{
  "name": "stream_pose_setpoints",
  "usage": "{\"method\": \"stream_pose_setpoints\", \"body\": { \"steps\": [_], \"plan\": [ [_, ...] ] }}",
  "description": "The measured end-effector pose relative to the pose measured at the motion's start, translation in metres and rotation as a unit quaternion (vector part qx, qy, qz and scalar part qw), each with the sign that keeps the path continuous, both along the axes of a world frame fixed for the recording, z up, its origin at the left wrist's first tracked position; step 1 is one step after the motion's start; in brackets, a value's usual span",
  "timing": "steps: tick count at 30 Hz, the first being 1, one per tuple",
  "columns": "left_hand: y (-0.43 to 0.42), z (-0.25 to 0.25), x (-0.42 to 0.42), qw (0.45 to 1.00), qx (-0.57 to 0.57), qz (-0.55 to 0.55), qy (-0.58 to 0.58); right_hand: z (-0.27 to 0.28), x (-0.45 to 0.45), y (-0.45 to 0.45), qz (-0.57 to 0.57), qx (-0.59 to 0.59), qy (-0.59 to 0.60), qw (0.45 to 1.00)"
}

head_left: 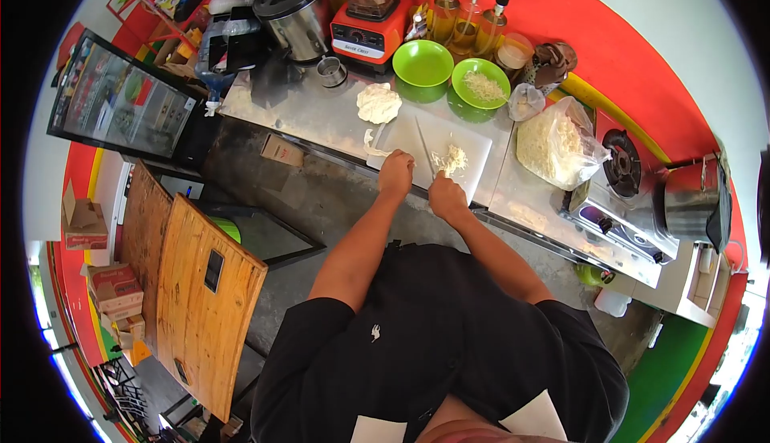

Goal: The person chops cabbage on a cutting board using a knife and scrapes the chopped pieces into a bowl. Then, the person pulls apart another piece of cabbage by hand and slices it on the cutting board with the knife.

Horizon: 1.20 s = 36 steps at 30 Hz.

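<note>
On the steel counter lies a white cutting board. My left hand is closed at the board's left part, on pale strips that trail off to its left. My right hand is wrapped round the handle of a knife, whose blade points away from me across the board. Beside the blade sits a small heap of pale shreds. A larger pale white piece rests just beyond the board's left corner. One green bowl holds pale shreds; another green bowl stands left of it.
Along the back stand a steel container, a red blender and pump bottles. A plastic bag of shreds sits to the right, before a stove and pot. A wooden table is at left.
</note>
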<state>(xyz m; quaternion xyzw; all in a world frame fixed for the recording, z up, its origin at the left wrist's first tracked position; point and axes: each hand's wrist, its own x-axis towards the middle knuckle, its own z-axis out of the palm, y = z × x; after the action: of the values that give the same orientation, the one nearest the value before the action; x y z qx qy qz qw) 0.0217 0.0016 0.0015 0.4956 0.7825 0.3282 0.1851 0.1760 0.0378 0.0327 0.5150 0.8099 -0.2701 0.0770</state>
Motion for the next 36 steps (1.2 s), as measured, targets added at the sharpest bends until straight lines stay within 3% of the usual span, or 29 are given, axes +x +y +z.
{"method": "stream_pose_setpoints", "body": {
  "steps": [22,24,36],
  "plan": [
    [-0.001,0.000,0.004,0.998,-0.042,-0.004,0.049,0.004,-0.013,-0.031,0.052,0.036,-0.004,0.998],
    [0.001,-0.003,0.005,0.998,-0.043,0.002,0.050,0.004,-0.014,-0.027,0.036,-0.014,-0.024,0.999],
    [0.001,0.001,0.011,0.997,-0.034,0.033,0.057,0.008,-0.022,-0.015,0.041,-0.035,-0.023,0.998]
  ]
}}
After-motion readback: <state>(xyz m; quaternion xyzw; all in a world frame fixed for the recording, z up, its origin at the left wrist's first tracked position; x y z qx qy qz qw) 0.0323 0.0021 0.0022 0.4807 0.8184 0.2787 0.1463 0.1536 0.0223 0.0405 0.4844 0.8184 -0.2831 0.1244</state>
